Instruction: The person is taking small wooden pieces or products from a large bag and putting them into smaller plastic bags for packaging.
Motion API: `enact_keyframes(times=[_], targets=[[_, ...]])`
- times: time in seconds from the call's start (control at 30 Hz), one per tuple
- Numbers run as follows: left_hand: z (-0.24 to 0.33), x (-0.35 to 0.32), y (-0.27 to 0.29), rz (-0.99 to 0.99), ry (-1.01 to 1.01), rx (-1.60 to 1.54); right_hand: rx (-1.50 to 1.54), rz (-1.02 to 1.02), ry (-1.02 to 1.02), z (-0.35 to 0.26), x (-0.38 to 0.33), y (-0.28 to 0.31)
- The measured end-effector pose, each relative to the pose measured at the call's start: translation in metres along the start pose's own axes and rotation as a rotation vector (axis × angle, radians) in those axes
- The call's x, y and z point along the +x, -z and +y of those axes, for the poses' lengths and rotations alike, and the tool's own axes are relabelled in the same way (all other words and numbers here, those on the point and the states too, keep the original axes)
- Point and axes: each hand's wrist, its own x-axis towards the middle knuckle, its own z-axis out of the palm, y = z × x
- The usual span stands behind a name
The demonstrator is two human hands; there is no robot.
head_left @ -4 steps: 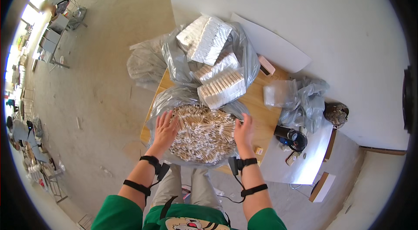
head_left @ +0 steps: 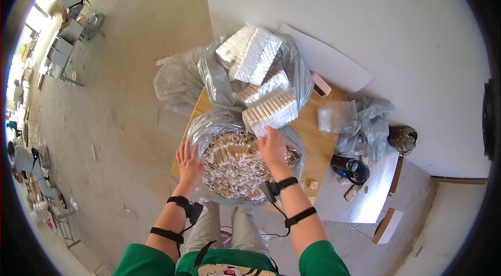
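A large heap of loose cotton swabs (head_left: 235, 163) fills an open grey plastic bag (head_left: 211, 123) at the near edge of the wooden table. My left hand (head_left: 190, 165) rests at the bag's left rim, fingers spread and holding nothing. Over the heap's far right part reaches my right hand (head_left: 273, 149), its fingers partly stretched out. Its fingertips are at the lower edge of a clear-wrapped pack of swabs (head_left: 271, 111); whether they touch it I cannot tell. More wrapped packs (head_left: 250, 54) sit in a second grey bag (head_left: 300, 69) just beyond.
On the wooden table (head_left: 311, 143) lie a pink box (head_left: 320, 84) and a small yellowish box (head_left: 312, 185). Crumpled plastic bags (head_left: 371, 119), a black fan (head_left: 359, 172) and a dark cylinder (head_left: 342, 163) are to the right. A white wall (head_left: 391, 25) rises behind. Other people are far left.
My right hand has moved left and away from me, from the bag's right rim to the wrapped pack's lower edge. My left hand has shifted slightly left. The view has shifted a little.
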Motion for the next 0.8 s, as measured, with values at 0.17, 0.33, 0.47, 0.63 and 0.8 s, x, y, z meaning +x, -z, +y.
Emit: enact_keyframes(times=[0.17,0.33,0.47,0.63,0.8], targets=[[-0.037,-0.024,0.001,-0.063,0.261,-0.338,-0.034,-0.228,-0.206,-0.061,0.038,-0.032],[-0.062,-0.037,-0.003,-0.166,0.273,-0.45,0.036,-0.07,-0.321,-0.055,0.05,-0.036],[-0.066,-0.038,0.002,-0.237,0.197,-0.542,0.135,0.319,-0.414,-0.014,0.045,0.013],[-0.113,-0.05,0.01,-0.266,0.12,-0.538,0.697,0.633,-0.658,-0.01,0.008,0.117],[-0.195,-0.066,-0.012,-0.428,0.298,-0.66,0.92,0.843,-0.64,-0.048,-0.095,0.199]])
